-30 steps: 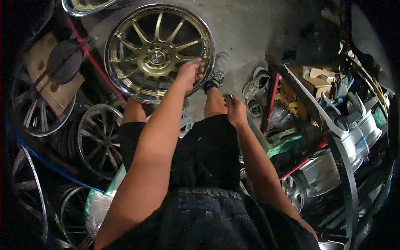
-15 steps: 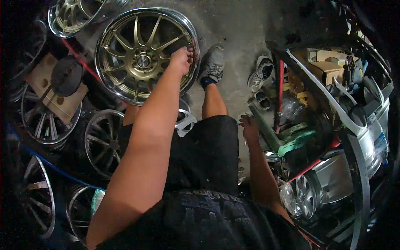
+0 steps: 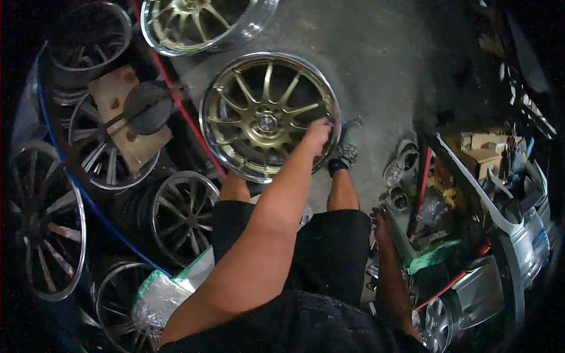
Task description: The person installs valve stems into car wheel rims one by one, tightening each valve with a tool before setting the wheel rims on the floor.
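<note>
A gold multi-spoke alloy wheel (image 3: 259,136) with a polished chrome lip sits just beyond my knees, face up toward me. My left arm reaches across to it. At the wheel's right inner edge my left hand (image 3: 318,134) is closed, its fingers curled at a spoke end by the lip; the fingertips are partly hidden. Beside my right thigh my right hand (image 3: 381,223) hangs low in shadow, fingers loosely apart and holding nothing. It is nearest to a green-edged panel (image 3: 432,257).
A second gold wheel (image 3: 247,26) lies farther off. Several dark and silver wheels (image 3: 187,219) crowd the left behind a red bar (image 3: 182,106), with cardboard (image 3: 120,88) on top. At right are sneakers (image 3: 401,163), a cardboard box (image 3: 479,160) and silver body panels.
My view has shifted, so the scene sits lower and farther right. My left hand stays at the wheel's right edge, and my right hand still hangs by my thigh.
</note>
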A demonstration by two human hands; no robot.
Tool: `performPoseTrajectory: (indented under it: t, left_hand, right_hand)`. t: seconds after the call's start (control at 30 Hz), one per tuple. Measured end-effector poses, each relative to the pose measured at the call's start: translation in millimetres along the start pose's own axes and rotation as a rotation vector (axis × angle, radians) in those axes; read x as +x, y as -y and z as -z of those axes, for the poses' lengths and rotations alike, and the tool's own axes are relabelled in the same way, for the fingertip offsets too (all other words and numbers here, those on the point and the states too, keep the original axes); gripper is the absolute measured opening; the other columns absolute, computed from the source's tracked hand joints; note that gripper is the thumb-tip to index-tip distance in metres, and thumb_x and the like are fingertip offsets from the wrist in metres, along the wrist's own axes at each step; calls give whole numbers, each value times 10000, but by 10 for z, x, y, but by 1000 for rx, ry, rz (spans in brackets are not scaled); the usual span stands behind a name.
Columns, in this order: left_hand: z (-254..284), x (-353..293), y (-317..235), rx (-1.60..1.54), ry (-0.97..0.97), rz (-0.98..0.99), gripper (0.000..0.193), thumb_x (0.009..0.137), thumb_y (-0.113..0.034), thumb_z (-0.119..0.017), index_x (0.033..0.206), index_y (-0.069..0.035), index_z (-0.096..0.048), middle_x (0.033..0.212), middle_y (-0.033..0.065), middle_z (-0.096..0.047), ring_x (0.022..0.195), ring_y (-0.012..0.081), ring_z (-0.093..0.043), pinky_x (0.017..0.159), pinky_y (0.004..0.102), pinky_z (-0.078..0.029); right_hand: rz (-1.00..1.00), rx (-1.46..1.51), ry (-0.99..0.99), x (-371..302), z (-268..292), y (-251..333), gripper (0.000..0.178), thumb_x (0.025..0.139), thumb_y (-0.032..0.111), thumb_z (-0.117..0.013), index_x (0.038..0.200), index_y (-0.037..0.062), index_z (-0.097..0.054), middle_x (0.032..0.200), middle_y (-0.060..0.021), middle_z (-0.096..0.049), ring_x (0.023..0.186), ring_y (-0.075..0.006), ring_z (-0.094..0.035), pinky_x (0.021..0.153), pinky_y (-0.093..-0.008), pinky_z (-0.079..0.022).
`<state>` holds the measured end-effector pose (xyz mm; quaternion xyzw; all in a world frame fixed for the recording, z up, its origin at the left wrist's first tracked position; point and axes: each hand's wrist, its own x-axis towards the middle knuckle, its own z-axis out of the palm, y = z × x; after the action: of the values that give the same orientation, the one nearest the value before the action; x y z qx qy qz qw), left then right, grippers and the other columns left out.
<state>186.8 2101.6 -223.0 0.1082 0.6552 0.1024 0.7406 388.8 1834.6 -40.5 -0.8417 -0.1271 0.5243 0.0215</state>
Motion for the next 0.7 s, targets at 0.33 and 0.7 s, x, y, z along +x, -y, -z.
performPoseTrajectory:
  t: [0.33, 0.7]
  left_hand:
    - [1504, -1808, -133, 984, 97, -301, 370, 883, -281, -570, 1190, -77, -604, 1062, 181, -661, 956, 317, -642, 832, 423, -490]
    - [2609, -3376, 36, 1306, -331, -144, 400, 824, -352, -634, 1140, -109, -648, 1293, 87, -549, 1255, 400, -410, 1011, 556, -386]
  right_hand:
    - [183, 214, 34, -304, -271, 438, 375, 963, 317, -548, 1014, -42, -648, 821, -92, -677, 744, -162, -604, 695, -338, -467]
    - [469, -421, -15, -907, -813, 1255, 281, 932, 249, -575, 976, -15, -660, 888, -208, -644, 826, -365, -639, 741, -392, -483]
